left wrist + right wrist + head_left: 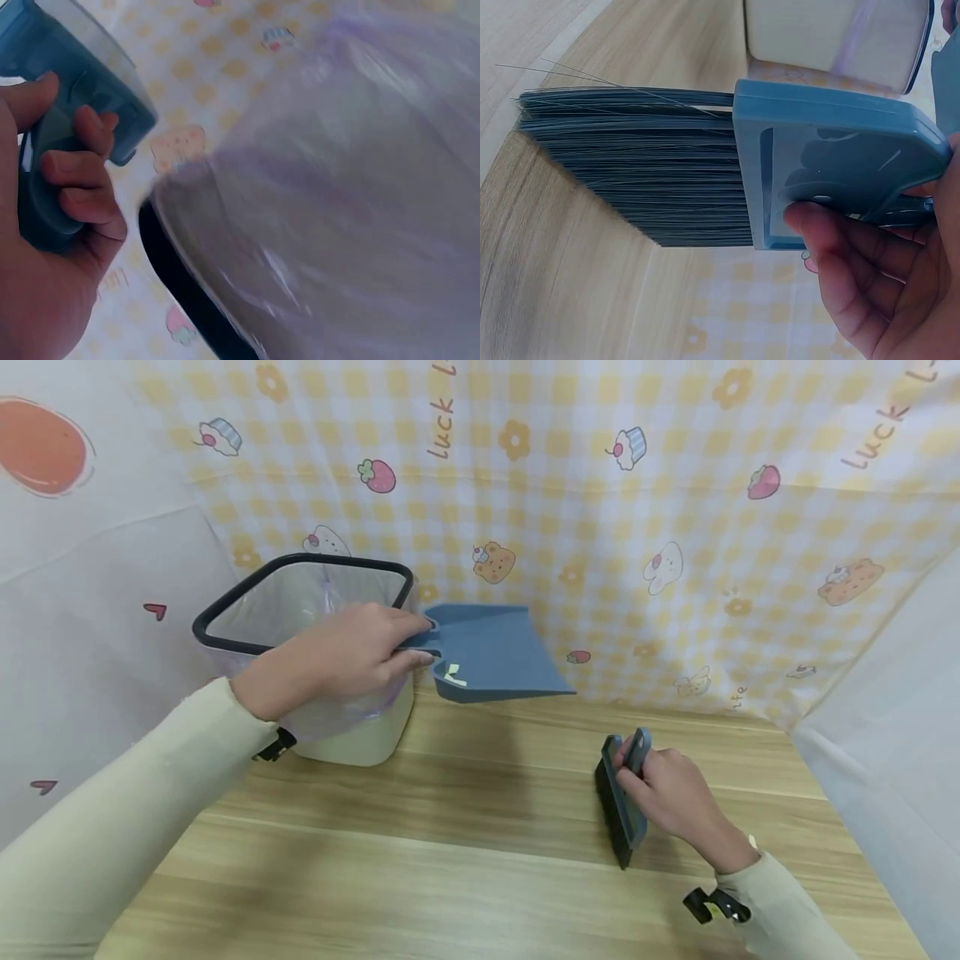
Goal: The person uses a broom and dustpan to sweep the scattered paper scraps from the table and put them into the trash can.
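Observation:
My left hand (360,647) grips the handle of a blue dustpan (498,647), raised above the table beside the bin. A few pale paper scraps (454,675) lie in the pan near its handle end. In the left wrist view, fingers curl round the dustpan handle (49,199). Over the table at the right, my right hand (675,793) holds a blue hand brush (626,802). The right wrist view shows its dark bristles (645,172) and my fingers on its blue body (840,165).
A cream bin (367,739) with a black rim (352,561) and a translucent purplish liner (360,180) stands at the back left, partly behind my left forearm. A yellow checked cloth (570,527) hangs behind the wood-grain table (450,885). White cloth (900,735) closes the right side.

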Motion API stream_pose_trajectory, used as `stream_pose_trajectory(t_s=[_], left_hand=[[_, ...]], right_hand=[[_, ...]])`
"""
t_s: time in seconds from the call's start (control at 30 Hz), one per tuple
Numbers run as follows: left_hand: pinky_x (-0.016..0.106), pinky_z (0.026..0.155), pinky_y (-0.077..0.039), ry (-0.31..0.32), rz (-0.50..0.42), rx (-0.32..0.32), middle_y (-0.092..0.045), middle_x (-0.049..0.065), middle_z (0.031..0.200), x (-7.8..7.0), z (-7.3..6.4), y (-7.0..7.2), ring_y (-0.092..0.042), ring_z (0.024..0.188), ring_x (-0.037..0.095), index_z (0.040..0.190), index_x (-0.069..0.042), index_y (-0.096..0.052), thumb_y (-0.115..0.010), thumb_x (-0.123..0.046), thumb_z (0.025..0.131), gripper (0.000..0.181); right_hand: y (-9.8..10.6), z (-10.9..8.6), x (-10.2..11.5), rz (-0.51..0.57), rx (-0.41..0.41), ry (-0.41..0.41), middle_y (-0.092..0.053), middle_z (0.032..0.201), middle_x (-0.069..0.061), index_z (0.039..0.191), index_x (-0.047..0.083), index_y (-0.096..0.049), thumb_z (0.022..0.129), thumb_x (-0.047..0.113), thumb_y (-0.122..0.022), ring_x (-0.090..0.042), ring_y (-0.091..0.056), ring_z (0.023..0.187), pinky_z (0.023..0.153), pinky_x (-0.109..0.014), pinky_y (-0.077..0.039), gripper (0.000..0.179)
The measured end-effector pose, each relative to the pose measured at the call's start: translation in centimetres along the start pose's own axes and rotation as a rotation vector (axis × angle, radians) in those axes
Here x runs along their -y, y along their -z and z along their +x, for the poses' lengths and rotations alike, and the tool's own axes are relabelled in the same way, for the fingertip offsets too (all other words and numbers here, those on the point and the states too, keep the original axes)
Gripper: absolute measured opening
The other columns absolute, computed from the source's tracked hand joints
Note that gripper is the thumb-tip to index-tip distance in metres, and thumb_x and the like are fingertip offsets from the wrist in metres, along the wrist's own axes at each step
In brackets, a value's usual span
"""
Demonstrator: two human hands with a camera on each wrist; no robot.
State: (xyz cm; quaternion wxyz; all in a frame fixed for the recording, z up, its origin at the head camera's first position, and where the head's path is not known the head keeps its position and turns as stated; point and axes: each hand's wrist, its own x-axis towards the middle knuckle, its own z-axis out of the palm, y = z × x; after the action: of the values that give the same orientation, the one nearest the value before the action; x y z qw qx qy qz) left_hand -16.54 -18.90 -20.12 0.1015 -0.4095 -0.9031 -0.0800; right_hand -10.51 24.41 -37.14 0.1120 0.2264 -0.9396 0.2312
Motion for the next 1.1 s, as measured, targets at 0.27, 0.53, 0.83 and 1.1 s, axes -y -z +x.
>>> stream_pose_trajectory(t_s=[0.27,0.53,0.83,1.1], left_hand=[[0.031,0.056,-0.042,0.008,-0.024,-0.107,-0.055,-0.003,0.071,1.9,-1.2,2.0,-0.049,0.058,0.010,0.105,-0.006,-0.071,-0.067,-0.021,0.109,0.016],[0.035,0.059,-0.043,0.110,0.048,-0.165,-0.058,-0.003,0.072,3.6,-2.6,3.9,-0.052,0.062,0.015,0.102,-0.009,-0.074,-0.063,-0.026,0.104,0.020],[0.033,0.060,-0.039,0.230,0.026,-0.164,-0.051,-0.002,0.067,6.1,-5.1,5.1,-0.050,0.063,0.018,0.100,-0.009,-0.069,-0.059,-0.025,0.111,0.022],[0.047,0.074,-0.046,0.404,0.044,-0.115,-0.066,0.012,0.083,9.3,-8.4,5.4,-0.060,0.081,0.031,0.108,0.001,-0.072,-0.056,-0.025,0.112,0.031]], right_hand=[[0.0,0.0,-0.2,0.005,-0.008,0.003,-0.042,0.058,0.017,0.098,0.017,-0.066,0.104,0.008,-0.059,-0.001,-0.039,0.050,0.052,-0.028,-0.038,0.013],[0.0,0.1,-0.2,0.008,-0.007,0.004,-0.043,0.058,0.017,0.098,0.017,-0.066,0.104,0.008,-0.059,-0.001,-0.040,0.051,0.053,-0.028,-0.039,0.013],[0.0,0.1,-0.2,0.019,-0.006,0.010,-0.041,0.057,0.018,0.098,0.017,-0.067,0.104,0.008,-0.060,0.000,-0.036,0.049,0.052,-0.027,-0.036,0.013],[-0.1,0.2,-0.2,0.014,-0.008,0.007,-0.047,0.059,0.017,0.101,0.015,-0.069,0.103,0.008,-0.061,-0.001,-0.041,0.050,0.054,-0.028,-0.040,0.011]])
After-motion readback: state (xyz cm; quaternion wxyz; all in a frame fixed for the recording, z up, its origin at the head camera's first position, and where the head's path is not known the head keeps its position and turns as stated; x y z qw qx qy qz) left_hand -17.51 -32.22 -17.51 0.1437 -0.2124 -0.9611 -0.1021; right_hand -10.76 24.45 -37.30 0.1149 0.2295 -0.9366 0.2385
